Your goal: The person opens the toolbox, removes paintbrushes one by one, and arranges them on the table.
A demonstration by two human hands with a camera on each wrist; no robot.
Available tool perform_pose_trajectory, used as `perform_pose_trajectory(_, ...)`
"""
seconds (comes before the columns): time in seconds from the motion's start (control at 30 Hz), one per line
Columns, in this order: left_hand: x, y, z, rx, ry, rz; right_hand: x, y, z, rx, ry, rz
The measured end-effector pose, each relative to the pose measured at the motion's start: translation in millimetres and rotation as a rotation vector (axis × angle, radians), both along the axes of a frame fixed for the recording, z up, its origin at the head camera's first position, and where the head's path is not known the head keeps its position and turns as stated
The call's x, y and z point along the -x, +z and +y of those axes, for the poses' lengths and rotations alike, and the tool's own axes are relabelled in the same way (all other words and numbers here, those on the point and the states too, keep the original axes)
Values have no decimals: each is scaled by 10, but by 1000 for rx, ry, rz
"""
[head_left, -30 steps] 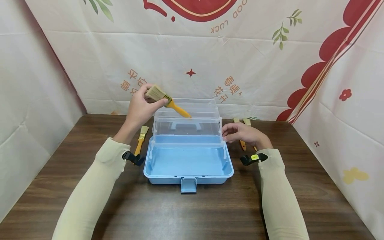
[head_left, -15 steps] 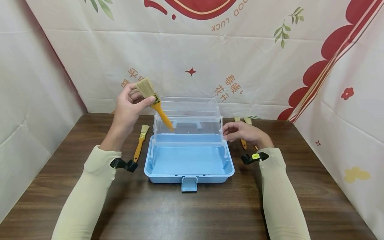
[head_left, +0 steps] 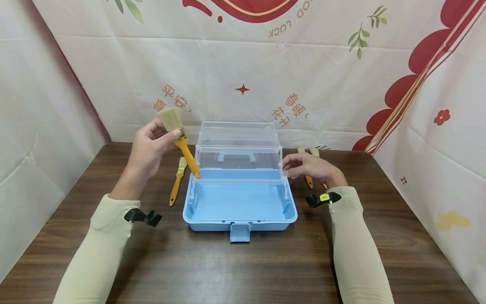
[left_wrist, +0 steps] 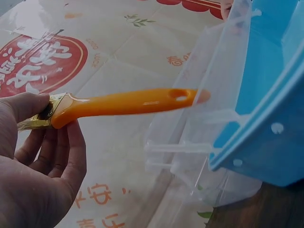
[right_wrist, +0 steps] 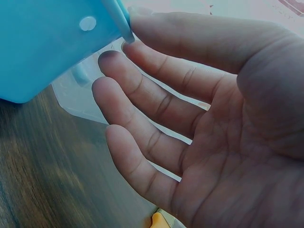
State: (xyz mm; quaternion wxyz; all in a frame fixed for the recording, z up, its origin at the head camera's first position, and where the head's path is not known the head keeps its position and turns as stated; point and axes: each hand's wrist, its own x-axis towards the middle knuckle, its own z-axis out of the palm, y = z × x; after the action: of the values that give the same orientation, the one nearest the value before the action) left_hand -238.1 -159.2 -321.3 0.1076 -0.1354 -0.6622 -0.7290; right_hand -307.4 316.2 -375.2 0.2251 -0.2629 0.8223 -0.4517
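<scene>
My left hand (head_left: pixel 146 147) pinches a paintbrush (head_left: pixel 187 155) at its ferrule between thumb and fingers. Pale bristles point up, and the orange handle slants down to the left rear of a light blue toolbox (head_left: pixel 240 226). In the left wrist view that handle (left_wrist: pixel 118 103) ends in front of the clear plastic. The toolbox stands open, its clear tray and lid (head_left: pixel 238 131) tipped back. At the box's right rear edge, my right hand (head_left: pixel 313 166) pinches the rim between thumb and index finger; the other fingers curve loosely, as the right wrist view shows.
Left of the toolbox lies a narrower paintbrush (head_left: pixel 176 185) with a yellow handle. Two more, one of them a paintbrush (head_left: pixel 301 150), lie partly hidden behind my right hand. The brown wooden table (head_left: pixel 243 274) meets a printed cloth (head_left: pixel 152 63) at the back.
My left hand has moved left and slightly down with the paintbrush, whose handle has swung more upright, from over the lid to the box's left rear. My right hand has stayed in place.
</scene>
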Motion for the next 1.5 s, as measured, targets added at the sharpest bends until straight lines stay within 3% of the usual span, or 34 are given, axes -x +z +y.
perform_pose_trajectory(0.3, -41, -23, -193, -70, -15, -15, -7, 10, -7, -10, -9, 3)
perform_pose_trajectory(0.57, -49, -13, -332, -199, -45, -5, -6, 13, -9, -2, -3, -5)
perform_pose_trajectory(0.97, -48, -21, -487, -291, -103, -64, 8, -2, -1, -2, -3, -4)
perform_pose_trajectory(1.17, -18, -68, -561, -219, -107, -142, 6, -1, -5, 2, 3, -4)
perform_pose_trajectory(1.37, 61, -167, -663, -86, -98, -263, 9, -5, -10, 5, -2, -1)
perform_pose_trajectory(1.5, 140, -245, -697, 52, -78, -342, 18, -17, -6, 8, -12, 0)
